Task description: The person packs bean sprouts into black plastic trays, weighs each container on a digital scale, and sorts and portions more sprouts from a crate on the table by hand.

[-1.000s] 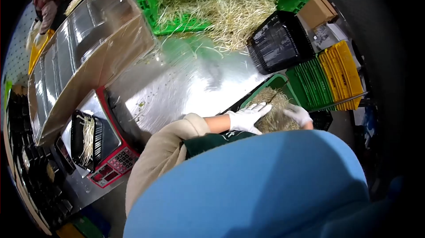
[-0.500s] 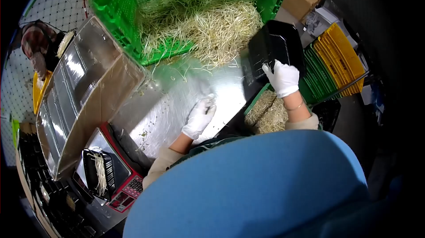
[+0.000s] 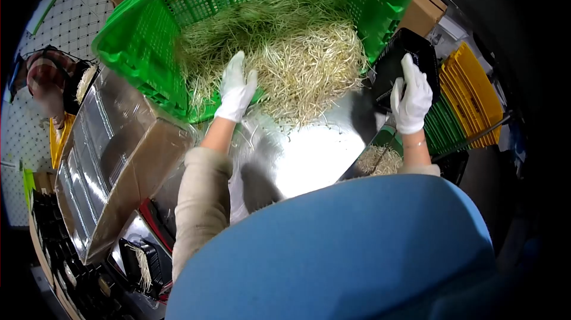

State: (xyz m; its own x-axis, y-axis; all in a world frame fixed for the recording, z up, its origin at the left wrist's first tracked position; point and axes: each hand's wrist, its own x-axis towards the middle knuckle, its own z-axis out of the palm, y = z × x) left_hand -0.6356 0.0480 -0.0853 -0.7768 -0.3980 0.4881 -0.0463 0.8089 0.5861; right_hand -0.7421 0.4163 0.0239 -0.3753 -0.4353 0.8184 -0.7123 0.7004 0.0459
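Observation:
My left hand (image 3: 237, 89), in a white glove, reaches to the front of a big green crate (image 3: 146, 52). Its fingers are stretched out and the thumb stands apart, with nothing held. Just beyond it lies a heap of sprouts (image 3: 318, 64), pale and stringy in front, greener at the back, spilling over the crate's low front side. On the right, my gloved right hand (image 3: 412, 99) is open, fingers raised, beside a black plastic tray (image 3: 389, 61). Whether it touches the tray I cannot tell.
A shiny metal table (image 3: 321, 153) lies below my hands. Plastic-wrapped trays (image 3: 98, 153) stand left, near a red scale (image 3: 157, 225) bearing a black tray of sprouts (image 3: 143, 266). Yellow crates (image 3: 476, 100) are stacked right. Another person (image 3: 50, 79) is at far left.
My left hand has moved from the tabletop up and forward to the crate's sprouts. My right hand has shifted slightly right in view, with fingers now raised. The view has shifted a little.

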